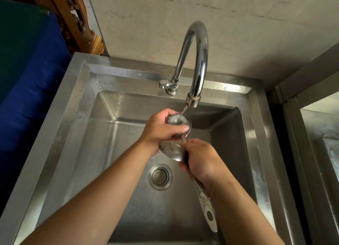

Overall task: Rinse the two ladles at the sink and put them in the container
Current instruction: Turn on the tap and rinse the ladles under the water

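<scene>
Two steel ladles are held over the steel sink (pixel 88 138). The far ladle's bowl (pixel 178 120) sits right under the running tap (pixel 197 61), and water pours into it. My left hand (pixel 161 129) wraps around that bowl, thumb on its rim. The near ladle's bowl (pixel 171 150) lies just below, facing up. My right hand (pixel 201 162) grips the ladle handles together; one patterned handle end (pixel 207 208) sticks out under my wrist. No container is in view.
The drain strainer (pixel 160 177) lies in the basin floor beneath my hands. The tap lever (pixel 163 83) is at the back rim. A second steel basin (pixel 322 144) adjoins on the right. Blue cloth (pixel 33 89) and carved wood (pixel 78 21) lie left.
</scene>
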